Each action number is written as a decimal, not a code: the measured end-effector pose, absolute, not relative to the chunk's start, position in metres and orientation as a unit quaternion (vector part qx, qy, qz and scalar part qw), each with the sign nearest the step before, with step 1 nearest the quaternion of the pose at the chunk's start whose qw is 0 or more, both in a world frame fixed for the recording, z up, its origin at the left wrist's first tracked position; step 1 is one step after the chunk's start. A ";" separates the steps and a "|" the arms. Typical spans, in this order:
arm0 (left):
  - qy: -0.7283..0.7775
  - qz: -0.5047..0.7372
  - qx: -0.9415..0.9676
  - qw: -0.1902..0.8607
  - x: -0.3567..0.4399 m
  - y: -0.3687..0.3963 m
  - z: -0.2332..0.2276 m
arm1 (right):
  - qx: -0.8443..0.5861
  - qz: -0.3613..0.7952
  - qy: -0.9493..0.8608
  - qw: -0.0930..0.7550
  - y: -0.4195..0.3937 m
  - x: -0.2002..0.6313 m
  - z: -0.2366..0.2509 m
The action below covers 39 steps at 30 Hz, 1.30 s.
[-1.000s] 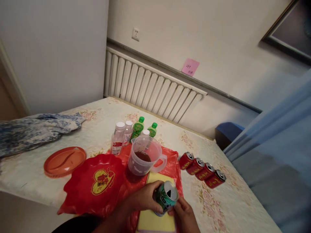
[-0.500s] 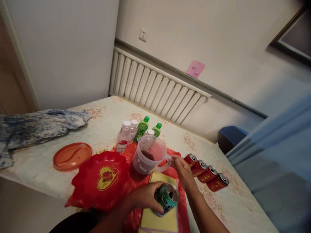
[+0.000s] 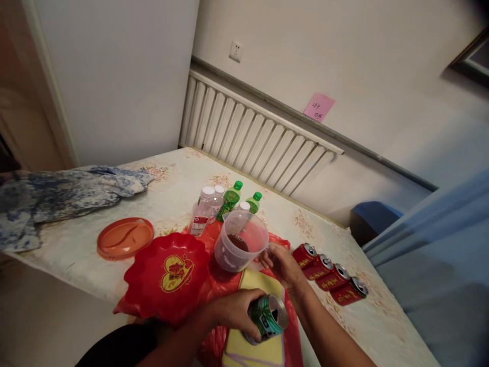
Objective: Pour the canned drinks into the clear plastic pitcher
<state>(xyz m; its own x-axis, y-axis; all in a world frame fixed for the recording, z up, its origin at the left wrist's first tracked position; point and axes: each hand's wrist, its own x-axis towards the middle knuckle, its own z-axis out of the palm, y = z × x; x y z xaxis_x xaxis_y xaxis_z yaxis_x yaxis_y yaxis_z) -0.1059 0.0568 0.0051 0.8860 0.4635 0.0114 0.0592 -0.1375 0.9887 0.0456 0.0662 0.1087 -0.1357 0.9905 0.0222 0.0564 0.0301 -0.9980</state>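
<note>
My right hand (image 3: pixel 280 262) covers the handle of the clear jug (image 3: pixel 239 244), so I can't see the grip itself. My left hand (image 3: pixel 235 312) hides much of the green can (image 3: pixel 267 318); its label is perhaps too blurred to read. The pink note's (image 3: pixel 319 107) writing is illegible.

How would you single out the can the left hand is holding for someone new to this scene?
On the floral-covered table, look to the near edge, where a yellow pad lies on red plastic. The left hand grips a can above it. It is green and tilted, unlike the four red cans lined up at right.
</note>
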 end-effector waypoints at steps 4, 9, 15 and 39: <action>0.163 0.148 0.743 0.632 -0.104 0.057 0.001 | -0.453 0.505 -0.548 0.489 0.071 0.032 0.110; 0.180 0.133 0.765 0.603 -0.106 0.057 0.008 | -0.452 0.470 -0.533 0.538 0.079 0.016 0.112; 0.147 0.131 0.748 0.634 -0.106 0.058 0.011 | -0.450 0.425 -0.518 0.590 0.074 0.018 0.143; 0.142 0.261 0.683 0.668 -0.085 0.075 0.010 | -0.658 0.284 -0.463 0.521 -0.082 0.159 0.245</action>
<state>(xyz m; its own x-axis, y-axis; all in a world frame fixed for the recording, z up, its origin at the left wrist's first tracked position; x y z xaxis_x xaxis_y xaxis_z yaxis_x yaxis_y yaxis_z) -0.0847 0.0752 0.0101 0.8239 0.5418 0.1660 -0.1541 -0.0675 0.9857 0.1588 -0.0824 0.2451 0.4097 0.9057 0.1088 0.3133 -0.0277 -0.9493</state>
